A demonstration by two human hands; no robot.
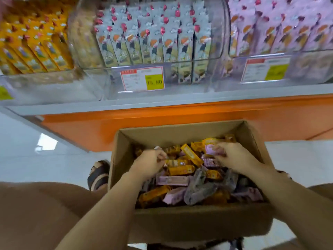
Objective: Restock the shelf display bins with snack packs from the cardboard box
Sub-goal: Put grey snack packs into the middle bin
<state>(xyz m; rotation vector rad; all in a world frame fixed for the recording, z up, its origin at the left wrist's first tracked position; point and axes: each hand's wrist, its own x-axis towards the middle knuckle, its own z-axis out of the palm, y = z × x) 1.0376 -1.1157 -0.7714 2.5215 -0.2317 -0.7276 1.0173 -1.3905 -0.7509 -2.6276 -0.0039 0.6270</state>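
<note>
We find both hands inside the cardboard box (180,131), the left hand (150,164) curled round a blurred pack (166,161), the right hand (232,156) pinching a purple pack (210,149), snack packs (180,180) jumbled beneath them; mixed colours may reach the wrong display bins (100,83) above.

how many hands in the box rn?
2: left hand at the left of the cardboard box, fingers pinching an orange pack; right hand back right, gripping a pink pack. Neither hidden.

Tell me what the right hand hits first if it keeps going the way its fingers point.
The pink pack, inside the cardboard box: the curled fingers of the right hand touch it now. Blur hides whether they grip it.
</note>
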